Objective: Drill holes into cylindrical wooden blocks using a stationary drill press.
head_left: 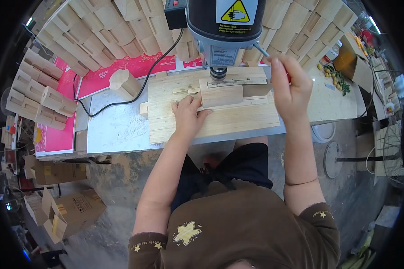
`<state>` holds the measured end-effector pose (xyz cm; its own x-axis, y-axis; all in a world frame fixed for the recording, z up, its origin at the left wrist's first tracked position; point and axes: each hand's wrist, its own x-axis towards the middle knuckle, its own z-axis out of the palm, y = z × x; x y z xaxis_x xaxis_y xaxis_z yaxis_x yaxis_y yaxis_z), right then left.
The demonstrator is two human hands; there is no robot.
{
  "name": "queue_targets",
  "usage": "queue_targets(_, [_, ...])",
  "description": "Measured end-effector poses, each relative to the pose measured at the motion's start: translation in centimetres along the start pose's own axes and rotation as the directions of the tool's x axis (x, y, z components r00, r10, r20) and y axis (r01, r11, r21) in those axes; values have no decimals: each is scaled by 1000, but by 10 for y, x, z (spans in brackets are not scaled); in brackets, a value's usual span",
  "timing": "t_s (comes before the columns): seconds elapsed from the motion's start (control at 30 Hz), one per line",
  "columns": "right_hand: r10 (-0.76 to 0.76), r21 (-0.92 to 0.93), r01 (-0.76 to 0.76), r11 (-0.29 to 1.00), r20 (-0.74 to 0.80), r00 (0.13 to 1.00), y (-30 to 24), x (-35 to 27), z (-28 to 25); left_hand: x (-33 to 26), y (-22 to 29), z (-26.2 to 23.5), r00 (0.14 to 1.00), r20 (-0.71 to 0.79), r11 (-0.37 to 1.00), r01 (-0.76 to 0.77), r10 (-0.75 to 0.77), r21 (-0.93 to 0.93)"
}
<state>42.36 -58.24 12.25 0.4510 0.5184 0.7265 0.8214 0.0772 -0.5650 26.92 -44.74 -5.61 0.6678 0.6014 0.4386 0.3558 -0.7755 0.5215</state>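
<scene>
A drill press (224,27) with a dark motor housing and a grey body stands over the bench. Its chuck (218,73) hangs just above a pale wooden block (222,95), which lies lengthwise in a wooden jig on a flat board (170,127). At the block's left end, my left hand (188,116) steadies it with curled fingertips and the thumb along its near side. My right hand (294,85) is closed round the end of the drill press lever (261,49); a bit of red shows by the palm. The drill tip's contact with the wood is hard to make out.
Stacked wooden blocks (98,45) curve round the back, with more at the left (40,89). One cut block (124,84) stands beside a black cable (116,102). Cardboard boxes (78,210) sit on the floor at left; a fan (390,150) stands at right.
</scene>
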Motion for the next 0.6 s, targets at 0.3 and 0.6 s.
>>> queue_targets(0.3, [-193, 39, 200, 979, -136, 972, 54, -57, 39, -2, 2, -3, 1000, 18, 1000, 12, -13, 21])
queue_targets(0.6, [-333, 13, 340, 940, -164, 928, 64, -51, 45, -2, -3, -2, 999, 32, 999, 17, -18, 29])
